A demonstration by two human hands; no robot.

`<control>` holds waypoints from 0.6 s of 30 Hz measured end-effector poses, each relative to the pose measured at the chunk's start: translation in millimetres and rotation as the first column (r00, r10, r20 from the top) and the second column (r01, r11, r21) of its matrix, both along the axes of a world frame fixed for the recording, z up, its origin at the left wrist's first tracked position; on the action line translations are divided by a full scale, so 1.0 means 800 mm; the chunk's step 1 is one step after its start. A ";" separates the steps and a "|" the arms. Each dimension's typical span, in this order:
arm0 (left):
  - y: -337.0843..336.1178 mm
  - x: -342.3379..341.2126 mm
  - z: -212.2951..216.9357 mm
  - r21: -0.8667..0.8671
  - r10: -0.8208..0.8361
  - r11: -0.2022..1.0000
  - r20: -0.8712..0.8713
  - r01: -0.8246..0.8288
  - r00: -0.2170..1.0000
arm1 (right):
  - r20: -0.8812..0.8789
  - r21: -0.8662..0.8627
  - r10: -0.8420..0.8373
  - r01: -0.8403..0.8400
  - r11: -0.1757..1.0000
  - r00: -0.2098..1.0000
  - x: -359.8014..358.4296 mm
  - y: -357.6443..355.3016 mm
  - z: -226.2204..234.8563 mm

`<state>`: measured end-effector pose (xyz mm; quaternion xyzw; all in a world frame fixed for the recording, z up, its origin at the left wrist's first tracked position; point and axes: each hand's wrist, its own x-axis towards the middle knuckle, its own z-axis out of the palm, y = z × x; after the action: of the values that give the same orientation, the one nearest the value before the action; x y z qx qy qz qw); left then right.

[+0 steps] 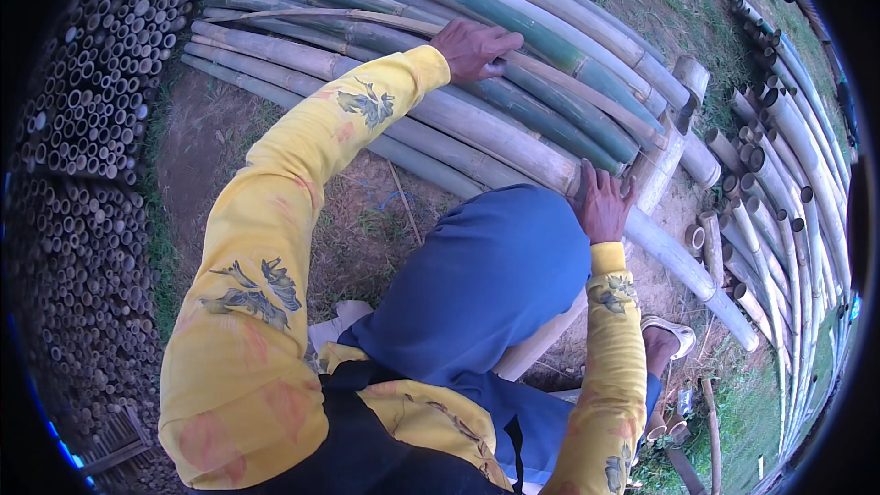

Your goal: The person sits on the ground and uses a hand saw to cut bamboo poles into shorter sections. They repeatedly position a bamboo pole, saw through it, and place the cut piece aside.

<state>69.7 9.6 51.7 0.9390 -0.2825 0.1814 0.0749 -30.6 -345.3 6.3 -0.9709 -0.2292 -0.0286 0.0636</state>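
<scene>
Head view: a bed of long bamboo poles (477, 119) lies on the ground in front of the person, their long axes running from upper left to lower right across the picture. The left hand (475, 48) is stretched far out, palm down, fingers curled over a thin pale pole (367, 18) that lies on top of the thicker green ones; it seems to grip it loosely, though the fingertips are partly hidden. The right hand (602, 203) is nearer the body, fingers spread flat, pressing on a thick grey pole (513, 151) at the near edge of the bed, just above the blue-clad knee (486, 275). Both hands thus sit along the poles' length, left farther up, right farther down. Cut pole ends (82, 128) are stacked at the left, and more poles (779, 174) at the right.
</scene>
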 end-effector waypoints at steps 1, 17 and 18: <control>-0.002 -0.001 0.010 -0.024 -0.034 0.999 0.043 0.035 0.998 | 0.035 0.029 0.014 -0.015 0.999 0.999 -0.002 -0.002 0.005; 0.029 -0.104 -0.014 0.294 0.206 0.956 -0.633 -0.015 0.746 | -0.376 0.170 0.305 -0.259 0.951 0.875 -0.006 -0.011 0.039; 0.034 -0.100 -0.008 0.335 0.234 0.942 -0.620 -0.017 0.749 | -0.365 0.229 0.339 -0.269 0.935 0.867 0.002 -0.006 0.038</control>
<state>-10.1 36.5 45.7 0.9597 -0.1987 -0.1984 0.0087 -28.7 -350.4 36.9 -0.8985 -0.3587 0.1606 0.1955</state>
